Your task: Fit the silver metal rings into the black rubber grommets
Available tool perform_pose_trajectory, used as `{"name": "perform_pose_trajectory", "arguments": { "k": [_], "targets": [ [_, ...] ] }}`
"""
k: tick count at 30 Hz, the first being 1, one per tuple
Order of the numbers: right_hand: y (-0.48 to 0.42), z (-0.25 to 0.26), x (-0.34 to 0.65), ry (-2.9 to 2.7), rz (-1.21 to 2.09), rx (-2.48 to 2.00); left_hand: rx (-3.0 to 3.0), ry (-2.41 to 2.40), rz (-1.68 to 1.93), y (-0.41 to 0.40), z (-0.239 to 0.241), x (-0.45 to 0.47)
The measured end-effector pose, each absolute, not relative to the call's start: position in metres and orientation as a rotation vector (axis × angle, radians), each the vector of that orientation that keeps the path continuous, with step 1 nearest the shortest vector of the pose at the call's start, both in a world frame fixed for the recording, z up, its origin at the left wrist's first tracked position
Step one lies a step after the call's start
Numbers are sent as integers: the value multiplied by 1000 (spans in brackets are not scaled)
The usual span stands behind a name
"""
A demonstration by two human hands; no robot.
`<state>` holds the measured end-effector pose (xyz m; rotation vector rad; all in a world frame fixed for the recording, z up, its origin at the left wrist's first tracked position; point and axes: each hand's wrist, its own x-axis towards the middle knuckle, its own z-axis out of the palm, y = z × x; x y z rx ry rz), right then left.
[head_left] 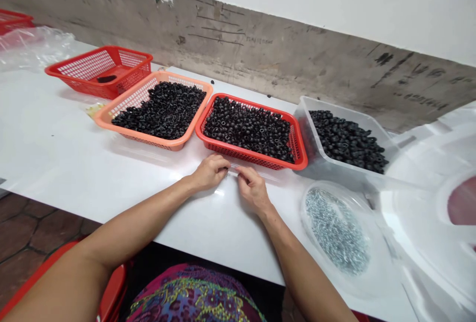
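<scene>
My left hand (211, 170) is closed in a pinch, with a trace of something small and dark at its fingertips. Facing it, my right hand (252, 188) is pinched too, and whatever it holds is too small to make out. Both hands are close together over the white table (178, 232), just in front of a red basket (256, 156) of small black ring-like parts (249, 126). To its left stands an orange basket (148, 138) holding smaller black pieces (163, 111).
A clear plastic bin (334, 168) of black parts (347, 141) stands right. Before it lies a round clear container (366, 242) of small shiny pieces (334, 230). A red basket (74, 81) and clear plastic bag (33, 49) are left; a large white plastic object (420, 188) stands far right.
</scene>
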<state>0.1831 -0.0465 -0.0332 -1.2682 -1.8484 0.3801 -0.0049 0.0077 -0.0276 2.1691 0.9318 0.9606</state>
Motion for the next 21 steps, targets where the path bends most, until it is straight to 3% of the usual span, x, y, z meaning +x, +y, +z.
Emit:
{"name": "perform_pose_trajectory", "arguments": {
  "k": [8,13,17,21],
  "targets": [
    [-58,17,187,-1768,174,-1242,2435,879,831,7,-31,-2],
    [-24,61,214,-1744,-33,-1616,2442,874,765,6,-29,-2],
    [17,81,224,-1896,187,-2028,2417,890,765,6,-27,-1],
    [43,80,222,-1969,402,-2045,2220,949,872,10,-29,0]
  ]
}}
